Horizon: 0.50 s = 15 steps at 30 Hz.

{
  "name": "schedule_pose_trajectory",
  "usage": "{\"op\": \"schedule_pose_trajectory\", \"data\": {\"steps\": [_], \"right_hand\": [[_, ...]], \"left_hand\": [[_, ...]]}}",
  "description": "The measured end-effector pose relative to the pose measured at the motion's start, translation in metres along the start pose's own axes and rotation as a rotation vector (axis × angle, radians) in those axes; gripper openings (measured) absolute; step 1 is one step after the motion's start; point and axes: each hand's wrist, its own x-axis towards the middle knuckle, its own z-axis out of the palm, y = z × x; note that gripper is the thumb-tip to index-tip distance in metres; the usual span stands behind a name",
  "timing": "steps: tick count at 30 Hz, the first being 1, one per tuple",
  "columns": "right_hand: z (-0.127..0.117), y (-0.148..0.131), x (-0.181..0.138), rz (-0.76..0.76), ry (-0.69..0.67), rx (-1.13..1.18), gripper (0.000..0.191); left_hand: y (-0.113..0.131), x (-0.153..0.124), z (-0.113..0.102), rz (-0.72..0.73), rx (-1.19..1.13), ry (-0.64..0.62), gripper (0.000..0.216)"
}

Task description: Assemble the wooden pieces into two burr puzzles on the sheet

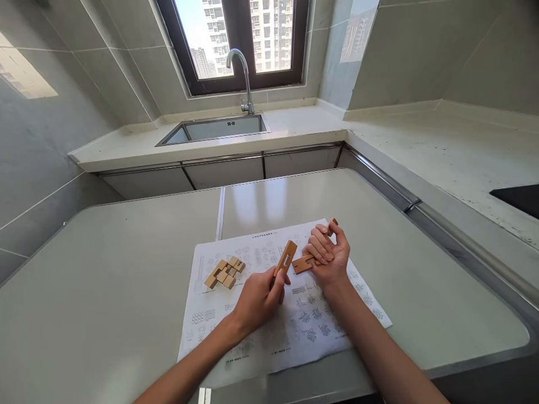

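Observation:
My left hand (265,290) is closed around a flat wooden puzzle piece (288,253) that has a slot in its face, tilted up and to the right. In my right hand (327,252), turned with the fingers curled in, sits another notched wooden piece (302,264) sticking out to the left. A further bit of wood (332,223) shows between the thumb and forefinger; whether it is a separate piece I cannot tell. Left of my hands, several interlocked wooden puzzle pieces (226,272) lie on a printed instruction sheet (269,350).
The sheet lies on a pale glossy table (126,292) with rounded corners. Beyond its far edge are a white counter (295,120), a sink (223,130) and a tall faucet (244,78) under a window. Another counter (463,146) runs along the right, with a dark panel (520,199).

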Motion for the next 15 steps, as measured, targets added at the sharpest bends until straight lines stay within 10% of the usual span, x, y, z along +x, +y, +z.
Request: {"op": "schedule_pose_trajectory", "data": {"steps": [15], "right_hand": [[-0.003,-0.0001,0.0026,0.062,-0.019,-0.169,0.018]], "left_hand": [[-0.0022,-0.0022,0.0039,-0.03,-0.042,0.065,0.046]]}}
